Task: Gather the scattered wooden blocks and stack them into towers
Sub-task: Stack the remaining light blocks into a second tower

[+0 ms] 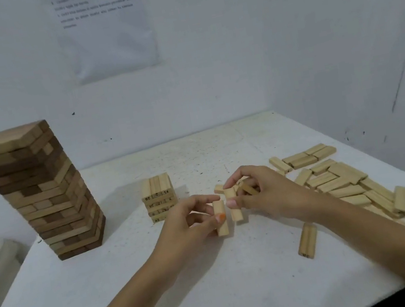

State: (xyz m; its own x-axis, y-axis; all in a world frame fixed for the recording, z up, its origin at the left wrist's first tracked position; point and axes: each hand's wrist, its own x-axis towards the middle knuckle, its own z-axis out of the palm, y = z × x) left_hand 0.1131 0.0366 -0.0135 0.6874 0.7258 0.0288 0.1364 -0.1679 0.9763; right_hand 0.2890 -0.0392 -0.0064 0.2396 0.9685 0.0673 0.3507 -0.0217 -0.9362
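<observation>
At the far left of the white table [112,291] stands a tall tower [38,193] of dark and pale wooden blocks, its layers crossing one another, with a printed sheet [103,27] taped to the wall behind and to its right. Nearer the middle sits a short stack [160,197] of pale blocks, numbered ends facing the camera and the top row's long axes running away from it. Just right of this stack and in front of it, the left hand [194,219] pinches one block [220,217] between thumb and fingers, held upright with its long axis vertical. Close beside it, the right hand [265,193] grips a second block [234,207], also upright, between thumb and forefinger; its curled fingers seem to hold one or two more tilted pieces [249,189], though blur hides how many. The two upright blocks are side by side, nearly touching. Further right, a lone block [307,241] lies flat, its numbered end toward the camera. Beyond the right forearm spreads a loose pile [341,180] of blocks lying at mixed angles, with a smaller cluster [305,157] behind it
</observation>
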